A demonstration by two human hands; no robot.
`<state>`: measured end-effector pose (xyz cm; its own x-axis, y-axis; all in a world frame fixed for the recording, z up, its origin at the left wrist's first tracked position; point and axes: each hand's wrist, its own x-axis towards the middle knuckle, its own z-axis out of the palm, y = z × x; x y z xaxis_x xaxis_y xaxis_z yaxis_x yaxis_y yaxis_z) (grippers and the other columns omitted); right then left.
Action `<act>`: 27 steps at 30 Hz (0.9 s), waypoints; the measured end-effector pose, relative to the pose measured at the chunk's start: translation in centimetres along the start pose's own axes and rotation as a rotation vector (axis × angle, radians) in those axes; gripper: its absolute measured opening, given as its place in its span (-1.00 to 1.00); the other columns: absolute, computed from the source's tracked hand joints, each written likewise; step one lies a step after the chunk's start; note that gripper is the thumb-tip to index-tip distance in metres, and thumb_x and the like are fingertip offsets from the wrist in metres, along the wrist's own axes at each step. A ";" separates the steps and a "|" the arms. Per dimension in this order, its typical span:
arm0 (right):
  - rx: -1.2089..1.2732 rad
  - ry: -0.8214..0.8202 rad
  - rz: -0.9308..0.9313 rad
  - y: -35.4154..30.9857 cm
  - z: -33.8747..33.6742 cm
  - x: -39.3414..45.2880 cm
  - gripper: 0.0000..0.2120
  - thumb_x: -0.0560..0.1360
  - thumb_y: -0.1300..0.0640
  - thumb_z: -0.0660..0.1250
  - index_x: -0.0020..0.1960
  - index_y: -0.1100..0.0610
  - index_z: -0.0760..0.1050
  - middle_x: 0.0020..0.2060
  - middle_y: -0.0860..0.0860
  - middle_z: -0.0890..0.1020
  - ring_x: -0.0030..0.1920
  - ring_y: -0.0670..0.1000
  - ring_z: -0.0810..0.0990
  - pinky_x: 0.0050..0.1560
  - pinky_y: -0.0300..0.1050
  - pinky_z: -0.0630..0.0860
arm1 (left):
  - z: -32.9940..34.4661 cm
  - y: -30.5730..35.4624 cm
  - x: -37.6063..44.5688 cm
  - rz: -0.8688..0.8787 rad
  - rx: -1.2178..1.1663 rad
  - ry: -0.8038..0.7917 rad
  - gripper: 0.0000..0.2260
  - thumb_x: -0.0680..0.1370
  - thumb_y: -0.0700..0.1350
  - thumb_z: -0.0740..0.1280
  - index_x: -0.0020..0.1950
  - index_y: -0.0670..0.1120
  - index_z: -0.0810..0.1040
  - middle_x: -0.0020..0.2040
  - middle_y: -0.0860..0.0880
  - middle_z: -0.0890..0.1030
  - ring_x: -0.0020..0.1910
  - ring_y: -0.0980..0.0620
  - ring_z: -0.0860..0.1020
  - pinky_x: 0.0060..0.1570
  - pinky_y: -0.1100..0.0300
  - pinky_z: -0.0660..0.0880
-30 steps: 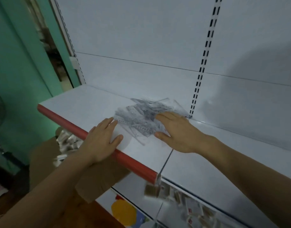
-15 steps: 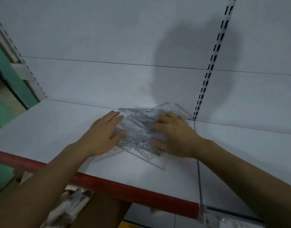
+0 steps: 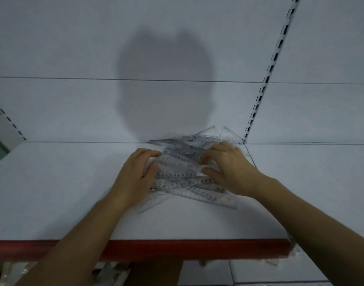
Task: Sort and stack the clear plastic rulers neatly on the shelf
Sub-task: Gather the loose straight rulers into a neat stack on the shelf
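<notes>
Bracketing the jumbled pile of clear plastic rulers (image 3: pixel 185 172) from nine and three o'clock, the left hand (image 3: pixel 135 178) and right hand (image 3: pixel 228 168) rest fingers spread, gripping nothing, likely to herd it square on the white shelf (image 3: pixel 53 193) against the back panel (image 3: pixel 74 110).

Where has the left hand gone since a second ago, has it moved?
Yes. The left hand left the shelf's red front edge and went back onto the pile of clear rulers, toward the back wall.
</notes>
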<state>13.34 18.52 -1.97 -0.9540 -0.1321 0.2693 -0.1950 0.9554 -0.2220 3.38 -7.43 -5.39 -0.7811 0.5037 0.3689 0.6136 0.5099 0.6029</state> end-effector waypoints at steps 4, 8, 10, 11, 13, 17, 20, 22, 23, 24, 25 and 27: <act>0.122 0.043 0.037 -0.3 0.1 -0.1 -0.95 0.57 0.15 0.39 0.00 0.03 0.53 -0.08 -0.09 0.60 0.02 -0.04 0.45 0.07 0.07 0.48 | 0.1 -0.4 -0.1 0.039 -0.015 -0.035 -0.54 0.59 0.17 0.10 0.31 -0.05 0.55 0.21 0.06 0.54 0.23 0.08 0.49 0.22 0.35 0.32; 0.220 0.129 0.047 -1.0 -1.1 0.1 -0.94 0.55 0.18 0.44 -0.01 0.04 0.61 -0.15 -0.15 0.64 -0.09 -0.18 0.52 -0.05 -0.31 0.41 | -0.1 0.1 -0.3 0.102 -0.072 0.009 -0.69 0.59 0.15 0.18 0.09 0.01 0.59 0.09 0.09 0.56 0.13 0.11 0.51 0.15 0.41 0.35; 0.263 0.218 0.084 -1.6 -1.3 0.1 -0.94 0.53 0.14 0.47 -0.02 0.02 0.62 -0.17 -0.17 0.64 -0.11 -0.19 0.57 -0.05 -0.36 0.44 | -0.3 0.4 -0.5 0.151 -0.075 0.071 -0.78 0.61 0.07 0.25 -0.05 -0.03 0.59 -0.02 0.09 0.58 0.04 0.11 0.53 0.08 0.31 0.43; 0.282 0.288 0.126 -1.8 -1.2 0.2 -0.92 0.53 0.10 0.48 0.01 0.01 0.61 -0.16 -0.17 0.64 -0.11 -0.20 0.57 -0.05 -0.36 0.46 | -0.4 0.6 -0.6 0.159 -0.086 0.110 -0.81 0.62 0.02 0.26 -0.07 -0.05 0.58 -0.07 0.08 0.60 -0.02 0.11 0.55 0.03 0.23 0.47; 0.338 0.450 0.252 -2.1 -0.9 0.3 -0.82 0.54 0.05 0.46 0.11 -0.01 0.56 -0.12 -0.16 0.63 -0.09 -0.19 0.58 -0.05 -0.38 0.46 | -0.8 1.0 -0.9 0.129 -0.157 0.164 -0.84 0.66 -0.09 0.23 -0.07 -0.07 0.54 -0.17 0.08 0.63 -0.18 0.09 0.58 -0.12 0.20 0.51; 0.400 0.426 0.387 -1.9 -0.1 -0.6 -0.80 0.58 0.08 0.39 0.19 0.00 0.52 -0.13 -0.17 0.60 -0.08 -0.19 0.56 -0.08 -0.30 0.42 | -1.2 1.3 -1.0 0.021 -0.306 0.255 -0.84 0.69 -0.17 0.19 -0.08 -0.08 0.46 -0.31 0.03 0.63 -0.51 0.10 0.42 -0.45 0.32 0.35; 0.167 0.074 0.153 -2.2 0.8 -1.3 -0.75 0.53 0.03 0.38 0.21 -0.04 0.59 0.04 -0.15 0.57 0.12 -0.05 0.49 0.11 -0.08 0.39 | -1.0 0.9 -0.7 -0.008 -0.318 0.260 -0.84 0.69 -0.17 0.19 -0.06 -0.06 0.49 -0.30 0.05 0.64 -0.53 0.07 0.39 -0.45 0.30 0.35; -0.011 -0.126 0.061 -2.8 0.8 -1.3 -0.66 0.55 -0.06 0.35 0.32 -0.15 0.54 0.24 -0.14 0.48 0.31 -0.02 0.32 0.20 0.04 0.32 | -0.9 0.9 -0.8 -0.002 -0.304 0.243 -0.84 0.69 -0.17 0.18 -0.03 -0.05 0.52 -0.29 0.08 0.64 -0.53 0.04 0.40 -0.46 0.31 0.36; -0.052 -0.154 0.051 -3.0 0.7 -1.2 -0.65 0.57 -0.08 0.34 0.35 -0.17 0.52 0.29 -0.14 0.44 0.34 -0.02 0.26 0.21 0.06 0.30 | -0.9 0.9 -0.8 0.001 -0.298 0.241 -0.84 0.69 -0.17 0.18 -0.03 -0.05 0.52 -0.30 0.08 0.64 -0.53 0.05 0.41 -0.46 0.32 0.35; -0.072 -0.146 0.041 -3.1 0.5 -1.0 -0.66 0.58 -0.10 0.33 0.36 -0.18 0.52 0.30 -0.14 0.43 0.36 -0.02 0.24 0.21 0.07 0.29 | -1.0 0.9 -0.9 0.004 -0.295 0.245 -0.84 0.69 -0.18 0.19 -0.02 -0.06 0.53 -0.31 0.08 0.63 -0.53 0.07 0.42 -0.46 0.34 0.35; -0.088 -0.131 0.034 -3.3 0.3 -0.9 -0.68 0.59 -0.13 0.33 0.34 -0.18 0.53 0.29 -0.13 0.44 0.36 -0.01 0.25 0.20 0.07 0.29 | -1.1 0.9 -0.9 0.004 -0.296 0.254 -0.84 0.69 -0.18 0.19 -0.02 -0.06 0.53 -0.32 0.08 0.63 -0.54 0.08 0.42 -0.46 0.36 0.34; -0.098 -0.115 0.040 -3.4 0.2 -0.6 -0.72 0.57 -0.14 0.35 0.26 -0.14 0.57 0.26 -0.13 0.46 0.34 0.00 0.27 0.20 0.06 0.31 | -1.2 0.8 -0.9 0.000 -0.305 0.274 -0.84 0.69 -0.17 0.18 -0.02 -0.07 0.53 -0.31 0.07 0.63 -0.53 0.05 0.42 -0.46 0.32 0.34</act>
<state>14.50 15.33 -1.55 -0.9814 -0.1175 0.1516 -0.1386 0.9809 -0.1368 4.44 -8.35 -4.38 -0.8082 0.2780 0.5192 0.5835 0.2590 0.7697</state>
